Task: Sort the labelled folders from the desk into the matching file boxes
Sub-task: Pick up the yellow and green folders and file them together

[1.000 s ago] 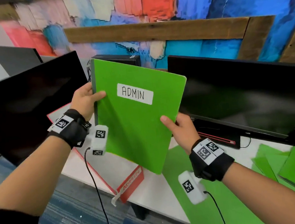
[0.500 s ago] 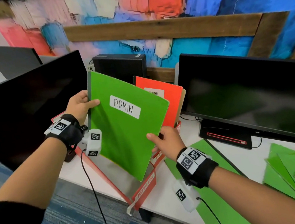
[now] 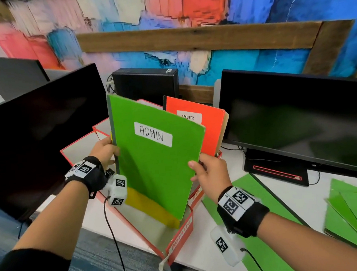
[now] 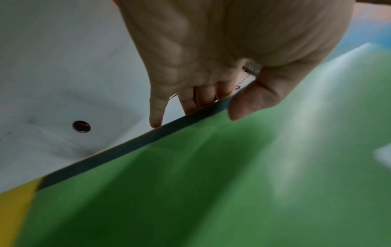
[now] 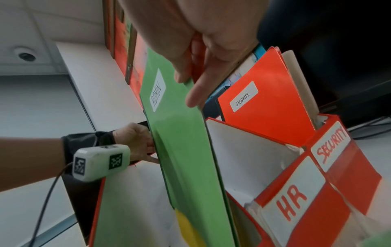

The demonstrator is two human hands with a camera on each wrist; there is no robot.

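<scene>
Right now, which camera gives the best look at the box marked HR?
The right wrist view: the HR box shows its red lettering plainly, standing between the ADMIN folder and the SECURITY box. In the head view only a sliver of its front shows, beside the right hand. The left wrist view misses it.

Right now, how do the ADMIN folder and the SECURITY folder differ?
The ADMIN folder is green and gripped by the left hand and right hand; the SECURITY folder is orange-red and untouched. ADMIN is partway into the ADMIN box; SECURITY already stands in its own. Both carry white handwritten labels.
</scene>
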